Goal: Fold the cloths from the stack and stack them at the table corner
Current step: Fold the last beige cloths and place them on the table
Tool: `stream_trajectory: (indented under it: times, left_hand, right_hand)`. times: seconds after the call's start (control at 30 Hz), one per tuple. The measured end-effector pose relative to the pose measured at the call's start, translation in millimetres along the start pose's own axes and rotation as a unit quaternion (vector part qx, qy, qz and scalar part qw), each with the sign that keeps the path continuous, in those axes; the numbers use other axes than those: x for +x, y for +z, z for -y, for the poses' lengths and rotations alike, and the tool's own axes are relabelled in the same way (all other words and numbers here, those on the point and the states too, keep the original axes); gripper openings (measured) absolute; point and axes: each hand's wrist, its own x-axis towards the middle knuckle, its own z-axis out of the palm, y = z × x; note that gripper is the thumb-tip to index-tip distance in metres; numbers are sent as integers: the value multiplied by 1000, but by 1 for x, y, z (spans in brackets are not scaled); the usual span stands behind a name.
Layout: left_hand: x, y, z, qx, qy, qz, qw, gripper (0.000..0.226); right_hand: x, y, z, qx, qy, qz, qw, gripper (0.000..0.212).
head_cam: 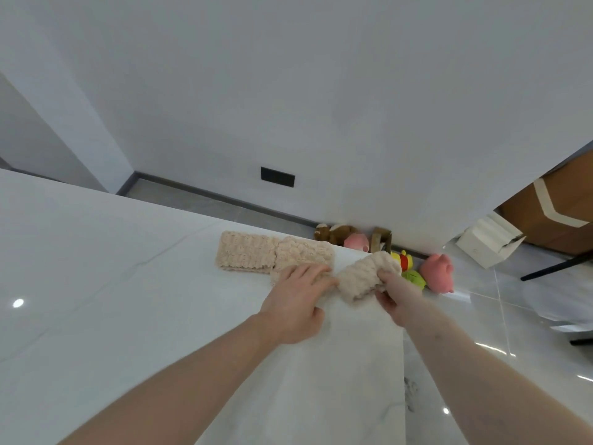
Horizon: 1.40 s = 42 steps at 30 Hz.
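Right hand (pixel 393 295) grip pinches the beige cloth (pixel 365 277) at its far edge, lifted near the worktop (pixel 128 284) corner; left hand (pixel 296 300) lies flat on the stack (pixel 256 255). Cloth looks light, limp, plush: hold by corners

Beige, nubby cloth (pixel 369 277) lifted at table's far right corner, bunched and partly folded, one end trailing left to the tabletop. Two more beige cloths by far edge: folded cloth (pixel 245 251) flat, ribbed; second cloth (pixel 305 253) touching its right side, overlapping slightly, near edge rumpled.
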Motion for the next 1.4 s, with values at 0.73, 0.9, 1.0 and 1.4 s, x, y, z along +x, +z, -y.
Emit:
stream_trajectory:
  times: [0.73,0.9,1.0,1.4]
  left_hand:
    - [33,53,-16,149,46,192,969,97]
    - [40,50,-17,111,40,191,974,93]
    - [32,45,-18,57,57,102,991,83]
    - [27,41,-13,75,-21,54,995,90]
  right_hand:
    - [23,-38,-78,-669,-443,34,596,74]
    - [16,-22,-72,-640,-434,-16,634,65]
    - [14,-14,-43,-613,-481,-52,625,45]
    - [38,0,-33,-502,-470,-34,725,37]
